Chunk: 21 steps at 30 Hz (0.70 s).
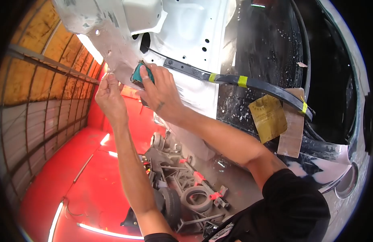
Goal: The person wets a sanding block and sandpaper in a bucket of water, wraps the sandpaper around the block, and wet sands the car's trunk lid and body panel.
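My right hand [160, 90] is closed around a small green sanding block [142, 73], with the thumb on its face. The block is beside the edge of a grey-white primed car body panel [126, 52]; whether it touches the metal I cannot tell. My left hand [111, 97] is raised to the left of it, fingertips pinched together near the panel's edge. What lies between those fingers, if anything, is too small to make out.
A black strip [267, 89] with yellow tape crosses the dusty black body panel. A yellow abrasive sheet [268, 117] overlaps a piece of cardboard [290, 141] there. Below are a tyre [196, 198], metal frames and parts. A red wall [69, 169] with light tubes stands left.
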### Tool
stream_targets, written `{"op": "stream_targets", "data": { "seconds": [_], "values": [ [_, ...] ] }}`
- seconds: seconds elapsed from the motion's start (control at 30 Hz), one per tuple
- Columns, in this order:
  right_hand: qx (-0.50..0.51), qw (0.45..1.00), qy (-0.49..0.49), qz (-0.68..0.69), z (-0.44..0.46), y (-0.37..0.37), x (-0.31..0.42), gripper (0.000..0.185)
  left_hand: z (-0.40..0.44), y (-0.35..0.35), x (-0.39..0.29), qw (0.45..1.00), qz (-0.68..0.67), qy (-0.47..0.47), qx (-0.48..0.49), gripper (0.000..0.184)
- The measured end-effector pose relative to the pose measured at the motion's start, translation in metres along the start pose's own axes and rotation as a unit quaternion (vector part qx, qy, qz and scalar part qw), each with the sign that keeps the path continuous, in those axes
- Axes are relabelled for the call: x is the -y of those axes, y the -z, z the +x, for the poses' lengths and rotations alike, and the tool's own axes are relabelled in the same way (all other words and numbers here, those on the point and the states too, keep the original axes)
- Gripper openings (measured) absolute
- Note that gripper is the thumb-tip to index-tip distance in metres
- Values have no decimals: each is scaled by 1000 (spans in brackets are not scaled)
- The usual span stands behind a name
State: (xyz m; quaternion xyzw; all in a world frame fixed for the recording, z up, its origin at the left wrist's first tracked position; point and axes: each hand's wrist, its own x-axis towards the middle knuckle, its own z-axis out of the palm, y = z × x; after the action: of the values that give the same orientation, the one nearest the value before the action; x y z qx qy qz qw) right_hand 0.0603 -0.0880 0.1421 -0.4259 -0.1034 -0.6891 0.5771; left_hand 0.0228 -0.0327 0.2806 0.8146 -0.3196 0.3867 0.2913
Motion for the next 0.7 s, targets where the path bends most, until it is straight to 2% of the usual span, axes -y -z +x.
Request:
{"op": "stream_targets", "data": {
  "seconds": [0.03,0.13,0.17,0.27,0.3,0.4,0.53,0.7],
  "values": [
    [5,1000,-4,6,-1,-1,-2,62,0,1,3,1000,-1,4,-2,34],
    [-75,997,2,34,28,-13,4,59,-1,-1,0,1000,5,-5,-5,35],
    [-117,988,-16,97,48,-19,10,55,1,-2,0,1000,15,-9,-3,35],
    [-174,973,-1,151,83,-13,19,53,-2,-2,-5,999,26,-5,24,36],
    [-136,982,22,126,68,-6,12,52,-1,1,-3,999,25,-2,20,36],
    [-75,992,-38,95,21,-5,10,52,0,1,-2,1000,22,3,17,36],
    [-116,971,-110,180,67,-5,28,53,3,-1,-5,999,25,1,29,37],
    [-71,990,-53,113,17,-8,7,52,-1,0,-3,999,26,20,15,39]
  ]
}}
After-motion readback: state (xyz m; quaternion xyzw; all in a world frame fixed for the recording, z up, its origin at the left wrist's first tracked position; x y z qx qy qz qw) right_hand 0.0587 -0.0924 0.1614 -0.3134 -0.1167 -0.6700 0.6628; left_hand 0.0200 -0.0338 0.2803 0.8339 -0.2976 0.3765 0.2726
